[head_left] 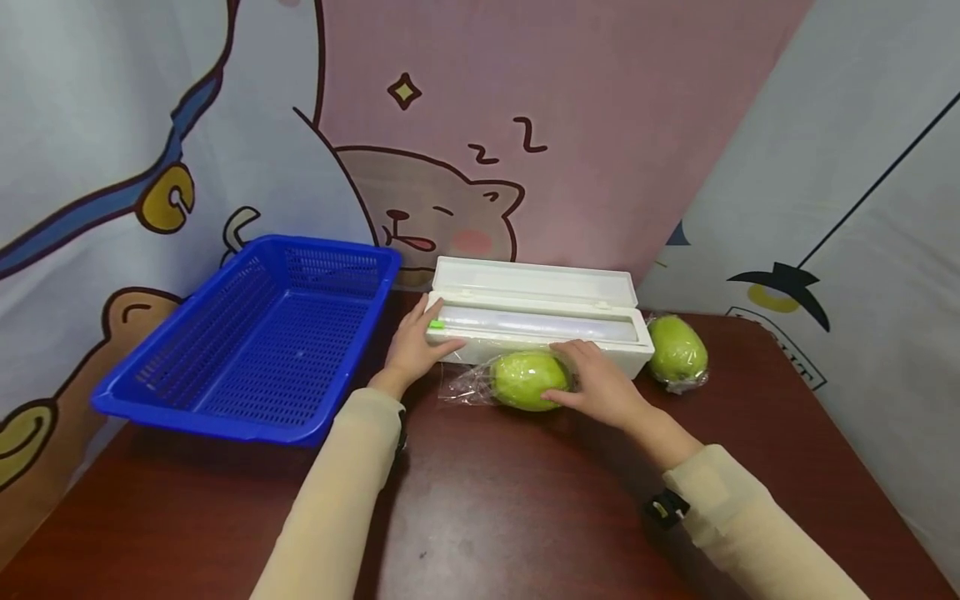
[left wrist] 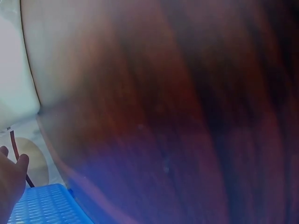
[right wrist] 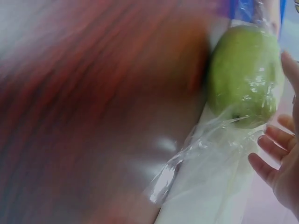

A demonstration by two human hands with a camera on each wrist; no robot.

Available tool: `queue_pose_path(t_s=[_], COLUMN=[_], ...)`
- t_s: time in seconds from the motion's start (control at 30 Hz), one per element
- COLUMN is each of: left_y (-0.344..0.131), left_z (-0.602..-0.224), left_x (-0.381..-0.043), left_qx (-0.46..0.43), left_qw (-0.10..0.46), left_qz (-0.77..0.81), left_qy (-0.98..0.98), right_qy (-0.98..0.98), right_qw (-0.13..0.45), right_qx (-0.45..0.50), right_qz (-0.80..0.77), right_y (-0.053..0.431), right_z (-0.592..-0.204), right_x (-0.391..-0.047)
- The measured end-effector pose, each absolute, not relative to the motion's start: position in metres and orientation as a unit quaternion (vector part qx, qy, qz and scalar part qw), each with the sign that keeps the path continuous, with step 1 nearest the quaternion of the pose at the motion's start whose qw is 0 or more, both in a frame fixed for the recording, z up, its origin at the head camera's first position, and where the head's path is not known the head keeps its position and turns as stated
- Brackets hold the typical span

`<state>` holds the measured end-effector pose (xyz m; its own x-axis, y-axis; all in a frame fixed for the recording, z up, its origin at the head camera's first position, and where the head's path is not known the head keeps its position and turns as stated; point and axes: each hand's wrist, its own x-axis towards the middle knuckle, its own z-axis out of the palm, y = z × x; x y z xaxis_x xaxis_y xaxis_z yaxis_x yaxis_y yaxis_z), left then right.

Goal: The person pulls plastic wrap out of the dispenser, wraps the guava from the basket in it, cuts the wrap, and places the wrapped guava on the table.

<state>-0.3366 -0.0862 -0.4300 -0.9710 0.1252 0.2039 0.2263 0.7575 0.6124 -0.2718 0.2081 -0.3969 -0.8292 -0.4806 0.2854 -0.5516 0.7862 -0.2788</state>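
A white cling film dispenser (head_left: pixel 540 327) lies across the table with its lid raised; a clear roll (head_left: pixel 525 321) and a small green slider (head_left: pixel 437 324) show. My left hand (head_left: pixel 412 346) is at its left end, fingers fairly straight and thumb along the front. Against the front lies an oblong green fruit (head_left: pixel 527 381) in clear film (head_left: pixel 468 385), whose loose ends stick out. My right hand (head_left: pixel 602 383) is at the fruit's right side, fingers spread and thumb near its skin. In the right wrist view, the fingers (right wrist: pixel 268 170) are loosely bent beside the film.
A second film-wrapped green fruit (head_left: pixel 677 350) sits beside the dispenser's right end. A large blue plastic basket (head_left: pixel 360 333) stands on the left. Behind the dark red-brown table (head_left: pixel 480 517) hangs a cartoon-printed cloth (head_left: pixel 600 108).
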Motion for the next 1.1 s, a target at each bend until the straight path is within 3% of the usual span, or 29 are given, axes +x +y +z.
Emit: queue_pose_path(t_s=[0.5, 1.1], left_y=[-0.093, -0.086], left_z=[-0.433, -0.433], left_x=[-0.338, -0.340], left_qx=[-0.094, -0.096], left_qw=[0.076, 0.079], left_qz=[-0.360, -0.357], left_qy=[-0.925, -0.926], right_qy=[-0.856, -0.861], right_qw=[0.054, 0.045], right_qx=[0.187, 0.190], right_qz=[0.479, 0.470], right_y=[0.150, 0.083], right_z=[-0.378, -0.380], right_x=[-0.306, -0.336])
